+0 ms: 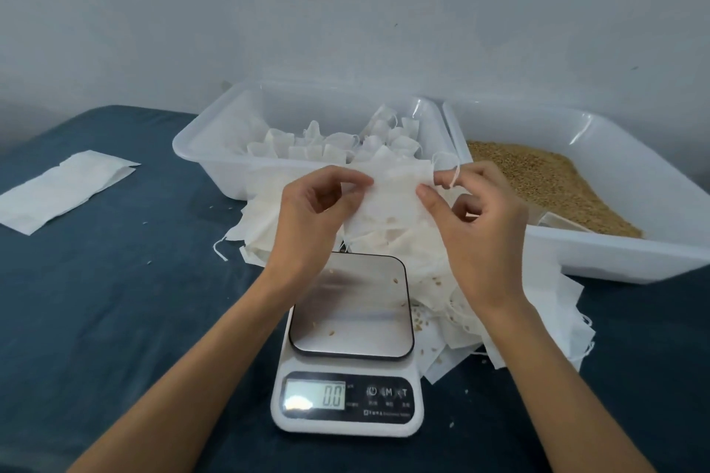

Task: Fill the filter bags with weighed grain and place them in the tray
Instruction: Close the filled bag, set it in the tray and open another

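Pinching an empty filter bag (392, 192) between them, both hands are hovering just above the far end of the scale (347, 342): the left hand (311, 211) is gripping the bag's left edge with thumb and curled fingers, and the right hand (480, 219) is nipping its right edge, with the bag's drawstring (453, 175) looping over one raised finger. Directly beneath the hands, a loose heap of empty bags (442, 303) is spilling around the scale's far and right sides, touching it, and a few stray grains are lying on the steel platform. The scale's display, nearer the person than the hands, is reading 0.0. Just beyond the hands, the tray (199, 150) is holding filled, tied bags (334, 142), its near rim standing almost under the held bag. To the right of the right hand, a second tub (634, 253) is holding the grain (549, 180), its left wall pressing against the tray. Well to the left of the left hand, a flat stack of white sheets (65, 188) is lying apart, leaving open dark blue cloth (115, 319) between it and the scale.
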